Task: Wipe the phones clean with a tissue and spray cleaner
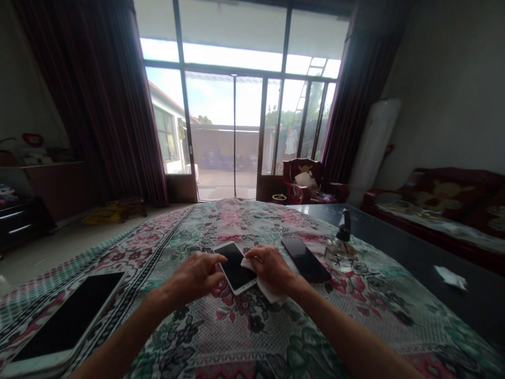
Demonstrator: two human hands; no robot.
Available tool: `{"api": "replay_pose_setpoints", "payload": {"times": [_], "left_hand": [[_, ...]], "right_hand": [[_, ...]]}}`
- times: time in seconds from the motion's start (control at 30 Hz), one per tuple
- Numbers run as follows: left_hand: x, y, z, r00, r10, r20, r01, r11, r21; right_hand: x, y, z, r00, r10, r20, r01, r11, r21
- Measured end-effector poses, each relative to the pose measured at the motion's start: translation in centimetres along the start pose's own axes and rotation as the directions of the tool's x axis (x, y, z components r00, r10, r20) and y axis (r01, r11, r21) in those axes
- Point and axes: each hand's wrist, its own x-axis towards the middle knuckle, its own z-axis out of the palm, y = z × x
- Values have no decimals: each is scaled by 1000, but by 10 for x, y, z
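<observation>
A white-framed phone (234, 267) lies face up on the flowered cloth (244, 337) in front of me. My left hand (196, 276) rests at its left edge, fingers curled, a fingertip touching the frame. My right hand (272, 267) presses a white wipe (268, 288) against the phone's right side, fingers closed over the wipe. A black phone (305, 259) lies just right of that hand. A large white-framed tablet (65, 321) lies at the near left.
A small clear spray bottle with a black top (342, 243) stands right of the black phone. A crumpled white tissue (450, 276) lies on the dark table top (426, 258). A red sofa (442, 202), a chair (303, 181) and glass doors stand beyond.
</observation>
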Motion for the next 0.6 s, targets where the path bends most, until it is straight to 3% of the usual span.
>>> {"api": "replay_pose_setpoints", "payload": {"times": [0.07, 0.13, 0.3, 0.43, 0.6], "left_hand": [[4, -6, 2, 993, -78, -86, 86, 992, 95], [7, -11, 6, 990, -101, -100, 115, 984, 140], [10, -18, 18, 995, -81, -51, 85, 992, 93], [10, -19, 23, 993, -50, -106, 58, 996, 71], [9, -20, 25, 995, -29, -97, 37, 996, 81]], "right_hand": [[2, 1, 3, 999, 46, -3, -46, 999, -5], [5, 1, 6, 996, 86, -23, -86, 996, -16], [23, -8, 6, 991, 88, -104, -95, 994, -56], [49, -13, 12, 997, 37, -63, -46, 989, -143], [71, -13, 30, 1000, 8, 2, -7, 985, -175]]}}
